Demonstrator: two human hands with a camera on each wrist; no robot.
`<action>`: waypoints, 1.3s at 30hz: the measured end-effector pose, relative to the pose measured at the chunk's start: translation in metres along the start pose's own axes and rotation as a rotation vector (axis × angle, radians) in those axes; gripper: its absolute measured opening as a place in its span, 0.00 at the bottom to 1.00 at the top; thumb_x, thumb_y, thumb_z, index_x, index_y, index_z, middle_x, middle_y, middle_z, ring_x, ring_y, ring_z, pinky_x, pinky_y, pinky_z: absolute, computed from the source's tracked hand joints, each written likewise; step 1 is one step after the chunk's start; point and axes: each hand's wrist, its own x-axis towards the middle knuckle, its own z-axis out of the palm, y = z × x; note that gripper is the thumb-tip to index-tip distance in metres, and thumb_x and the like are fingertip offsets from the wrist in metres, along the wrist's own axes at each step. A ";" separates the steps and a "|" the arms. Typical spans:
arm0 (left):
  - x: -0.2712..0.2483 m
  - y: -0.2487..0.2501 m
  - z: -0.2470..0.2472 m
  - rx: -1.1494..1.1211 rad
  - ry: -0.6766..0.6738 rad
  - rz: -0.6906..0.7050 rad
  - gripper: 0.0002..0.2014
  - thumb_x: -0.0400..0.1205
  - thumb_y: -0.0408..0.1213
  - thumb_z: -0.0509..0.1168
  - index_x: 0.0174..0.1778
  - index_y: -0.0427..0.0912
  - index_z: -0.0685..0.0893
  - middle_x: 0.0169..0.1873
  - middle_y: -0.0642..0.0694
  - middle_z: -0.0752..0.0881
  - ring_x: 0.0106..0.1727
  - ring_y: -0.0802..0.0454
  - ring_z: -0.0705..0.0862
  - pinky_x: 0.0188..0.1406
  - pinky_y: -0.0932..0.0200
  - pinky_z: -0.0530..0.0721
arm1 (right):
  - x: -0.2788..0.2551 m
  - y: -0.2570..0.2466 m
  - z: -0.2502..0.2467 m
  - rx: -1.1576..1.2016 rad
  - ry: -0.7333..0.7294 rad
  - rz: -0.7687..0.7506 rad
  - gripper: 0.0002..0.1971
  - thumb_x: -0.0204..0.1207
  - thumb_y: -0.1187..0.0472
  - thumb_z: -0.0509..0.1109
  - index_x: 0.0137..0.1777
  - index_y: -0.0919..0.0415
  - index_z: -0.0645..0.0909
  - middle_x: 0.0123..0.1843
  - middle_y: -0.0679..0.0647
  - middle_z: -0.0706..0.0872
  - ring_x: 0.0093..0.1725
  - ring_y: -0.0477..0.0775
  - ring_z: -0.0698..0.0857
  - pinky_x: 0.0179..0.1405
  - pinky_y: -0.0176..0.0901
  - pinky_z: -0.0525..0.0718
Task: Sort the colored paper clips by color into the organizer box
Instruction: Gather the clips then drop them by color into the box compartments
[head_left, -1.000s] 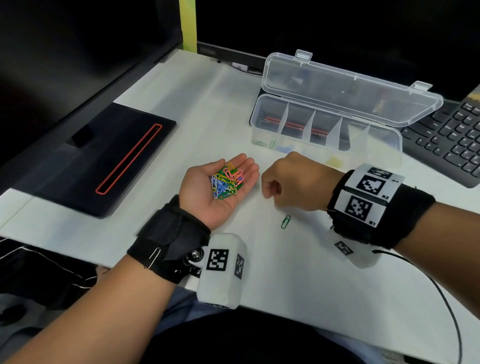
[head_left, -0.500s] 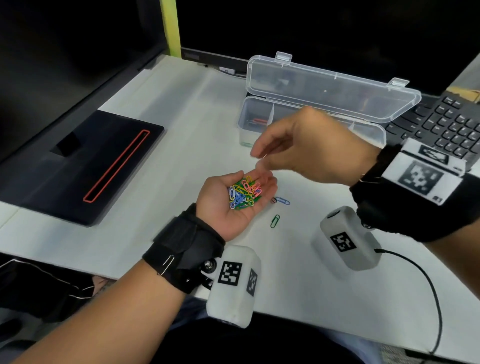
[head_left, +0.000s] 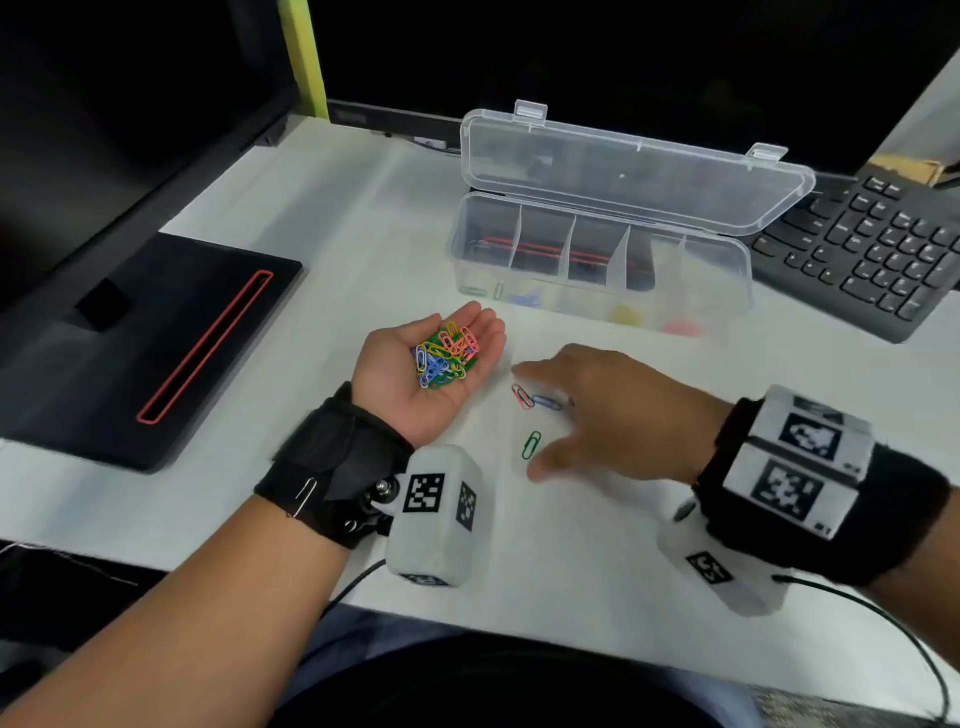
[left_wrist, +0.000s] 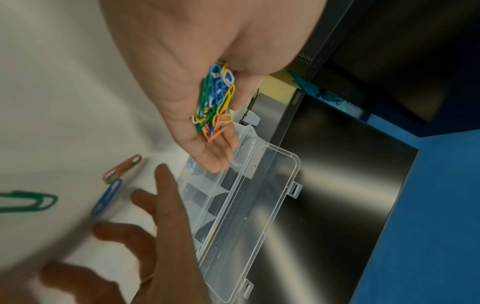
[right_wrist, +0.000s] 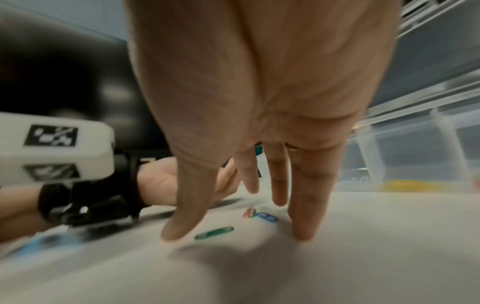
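Note:
My left hand (head_left: 415, 374) lies palm up on the table, cupping a pile of mixed colored paper clips (head_left: 445, 354) (left_wrist: 217, 98). My right hand (head_left: 587, 410) hovers palm down with fingers spread over loose clips on the table: an orange one (head_left: 522, 396) (left_wrist: 122, 168) crossed with green, a blue one (head_left: 546, 402) (left_wrist: 106, 197) and a green one (head_left: 531, 445) (right_wrist: 214, 232). It holds nothing. The clear organizer box (head_left: 727, 291) stands open behind, with green, blue, yellow and pink clips in separate compartments.
A black keyboard (head_left: 872, 244) sits right of the box. A black monitor base with a red slot (head_left: 156, 343) lies at the left. Cables trail from both wrist cameras near the table's front edge.
My right hand has come down from above the left palm to the table, fingers now spread over the loose clips. An orange clip now lies beside the blue one. The left hand stayed put.

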 end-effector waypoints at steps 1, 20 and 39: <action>0.000 0.000 -0.001 0.003 -0.003 0.000 0.16 0.86 0.33 0.54 0.51 0.25 0.84 0.42 0.31 0.89 0.45 0.37 0.88 0.48 0.45 0.85 | 0.004 -0.002 0.004 -0.030 0.039 -0.027 0.32 0.66 0.40 0.77 0.68 0.51 0.76 0.53 0.51 0.78 0.54 0.55 0.78 0.51 0.45 0.76; -0.006 -0.007 -0.001 0.044 0.008 0.018 0.17 0.87 0.33 0.53 0.49 0.25 0.84 0.41 0.31 0.90 0.47 0.37 0.87 0.48 0.45 0.84 | 0.032 0.007 -0.007 0.051 0.216 0.106 0.07 0.68 0.66 0.71 0.45 0.58 0.87 0.45 0.51 0.87 0.47 0.55 0.85 0.45 0.43 0.84; 0.005 -0.014 0.010 -0.101 -0.047 -0.099 0.16 0.86 0.31 0.54 0.51 0.24 0.84 0.44 0.30 0.89 0.51 0.37 0.85 0.46 0.41 0.82 | -0.004 0.012 -0.040 0.039 0.142 -0.132 0.07 0.76 0.55 0.74 0.52 0.47 0.90 0.48 0.42 0.91 0.46 0.40 0.84 0.51 0.31 0.78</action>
